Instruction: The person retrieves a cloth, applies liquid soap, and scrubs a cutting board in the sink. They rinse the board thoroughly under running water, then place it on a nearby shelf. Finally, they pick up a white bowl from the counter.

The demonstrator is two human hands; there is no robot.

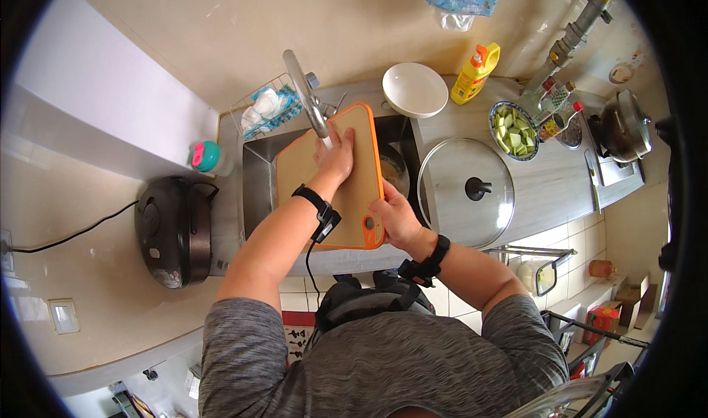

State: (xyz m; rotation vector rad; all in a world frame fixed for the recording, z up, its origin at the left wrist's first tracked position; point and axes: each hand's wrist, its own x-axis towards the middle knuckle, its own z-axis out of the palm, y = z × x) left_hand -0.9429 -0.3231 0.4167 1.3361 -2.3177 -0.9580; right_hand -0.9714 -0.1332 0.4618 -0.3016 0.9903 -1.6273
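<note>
A tan cutting board with an orange rim (348, 197) is held tilted over the stainless steel sink (259, 169). My right hand (399, 213) grips its right edge near the hanging hole. My left hand (336, 155) lies with its fingers spread on the board's face, under the spout of the chrome faucet (307, 92), where water seems to run onto it. Behind the board, partly hidden, a round pan or bowl (395, 169) sits in the sink.
Right of the sink lie a glass lid (459, 208), a white bowl (415, 90), a yellow detergent bottle (470, 83), a bowl of cut green vegetable (514, 131), glass bottles (558, 122) and a knife (593, 180). To the left stand a rice cooker (174, 230) and a teal-lidded bottle (207, 157).
</note>
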